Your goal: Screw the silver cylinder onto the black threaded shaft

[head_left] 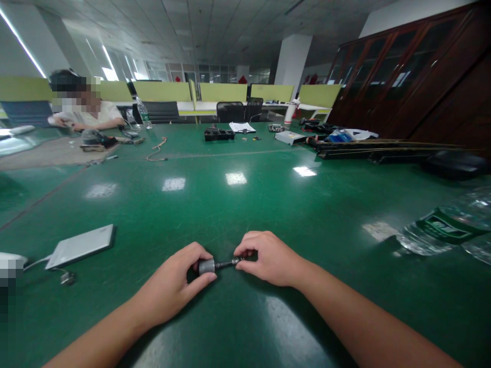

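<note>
On the green table point(230, 209), my left hand point(178, 278) is closed around a grey and black cylindrical piece point(207, 266). A thin dark shaft point(224, 264) runs from that piece toward the right. My right hand point(266, 258) pinches the shaft's far end between thumb and fingers. The dark part nearest my left palm is partly hidden by the fingers. Both hands rest low over the tabletop, a short gap apart.
A white flat device point(82, 246) with a cable lies at left. Clear plastic bottles point(441, 230) lie at right. Farther back are a black tray point(219, 134), papers point(242, 127), long dark strips point(376, 149) and a seated person point(90, 112) at upper left.
</note>
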The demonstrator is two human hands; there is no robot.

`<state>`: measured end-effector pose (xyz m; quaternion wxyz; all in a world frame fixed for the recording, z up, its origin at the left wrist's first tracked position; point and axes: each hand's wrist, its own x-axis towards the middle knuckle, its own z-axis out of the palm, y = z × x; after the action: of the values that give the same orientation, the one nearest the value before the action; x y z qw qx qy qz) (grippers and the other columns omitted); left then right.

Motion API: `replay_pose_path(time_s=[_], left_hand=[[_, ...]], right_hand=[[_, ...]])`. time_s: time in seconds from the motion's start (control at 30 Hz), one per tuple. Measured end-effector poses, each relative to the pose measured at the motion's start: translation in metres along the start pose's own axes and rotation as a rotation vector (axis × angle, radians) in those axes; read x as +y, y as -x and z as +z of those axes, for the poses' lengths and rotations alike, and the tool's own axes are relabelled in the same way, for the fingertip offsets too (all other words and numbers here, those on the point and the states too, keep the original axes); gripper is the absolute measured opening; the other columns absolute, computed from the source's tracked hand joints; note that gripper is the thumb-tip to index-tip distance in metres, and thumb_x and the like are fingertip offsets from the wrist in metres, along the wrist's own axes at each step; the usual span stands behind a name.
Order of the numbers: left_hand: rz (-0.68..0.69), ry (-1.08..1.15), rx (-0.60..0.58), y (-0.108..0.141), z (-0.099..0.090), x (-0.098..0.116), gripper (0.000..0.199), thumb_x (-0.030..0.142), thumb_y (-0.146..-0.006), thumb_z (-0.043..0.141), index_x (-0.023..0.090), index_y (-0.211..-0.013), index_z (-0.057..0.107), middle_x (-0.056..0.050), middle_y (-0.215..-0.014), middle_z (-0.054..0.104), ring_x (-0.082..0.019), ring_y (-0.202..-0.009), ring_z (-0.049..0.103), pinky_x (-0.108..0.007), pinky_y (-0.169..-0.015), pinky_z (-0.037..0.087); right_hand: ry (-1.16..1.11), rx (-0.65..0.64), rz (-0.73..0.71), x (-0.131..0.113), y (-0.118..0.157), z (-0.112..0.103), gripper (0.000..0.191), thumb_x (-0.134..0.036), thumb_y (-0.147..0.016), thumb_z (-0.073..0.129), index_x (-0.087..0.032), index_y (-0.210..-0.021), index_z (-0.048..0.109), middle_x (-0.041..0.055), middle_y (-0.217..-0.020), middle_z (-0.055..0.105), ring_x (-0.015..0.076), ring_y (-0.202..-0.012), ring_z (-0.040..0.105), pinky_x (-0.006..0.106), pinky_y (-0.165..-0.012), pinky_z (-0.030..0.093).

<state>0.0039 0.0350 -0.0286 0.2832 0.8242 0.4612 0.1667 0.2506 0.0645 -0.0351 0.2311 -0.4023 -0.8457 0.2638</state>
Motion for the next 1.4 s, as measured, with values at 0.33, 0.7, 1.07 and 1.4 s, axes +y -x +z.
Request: replay_pose_path(time_s=[0.33,0.7,1.07,1.4], left_hand=[[0.092,-0.007,0.005,0.002,0.002,-0.001,0.018,0.03,-0.09,0.063,0.022,-0.106,0.059,-0.003,-0.098,0.06,-0.02,-0.088,0.057,-0.032,-0.079,0.045],[0.063,-0.022,0.0,0.0,0.003,-0.001,0.015,0.031,-0.093,0.058,0.023,-0.105,0.06,-0.002,-0.094,0.062,-0.019,-0.085,0.058,-0.031,-0.077,0.045],[0.055,-0.033,0.005,0.001,0.002,0.003,0.018,0.036,-0.096,0.054,0.022,-0.105,0.062,-0.003,-0.095,0.064,-0.019,-0.085,0.058,-0.031,-0.077,0.045],[0.063,-0.043,0.01,0.001,0.002,0.004,0.017,0.035,-0.095,0.055,0.021,-0.104,0.063,-0.003,-0.094,0.065,-0.02,-0.085,0.059,-0.031,-0.077,0.047]], right_hand=[[-0.021,-0.028,-0.076,-0.014,-0.002,0.02,0.02,-0.016,-0.077,0.075,-0.019,-0.096,0.075,0.0029,-0.086,0.072,0.0162,-0.082,0.063,0.027,-0.077,0.045],[0.015,-0.036,-0.126,-0.016,0.002,0.02,0.019,-0.017,-0.079,0.072,-0.018,-0.098,0.075,0.0032,-0.085,0.072,0.0168,-0.083,0.062,0.028,-0.079,0.045],[0.034,-0.027,-0.177,-0.015,-0.001,0.019,0.016,-0.022,-0.084,0.068,-0.017,-0.097,0.076,0.0047,-0.083,0.073,0.0172,-0.08,0.063,0.028,-0.076,0.046],[0.027,-0.025,-0.191,-0.013,0.001,0.017,0.015,-0.019,-0.081,0.067,-0.018,-0.094,0.075,0.0035,-0.08,0.072,0.0165,-0.078,0.061,0.027,-0.074,0.045]])
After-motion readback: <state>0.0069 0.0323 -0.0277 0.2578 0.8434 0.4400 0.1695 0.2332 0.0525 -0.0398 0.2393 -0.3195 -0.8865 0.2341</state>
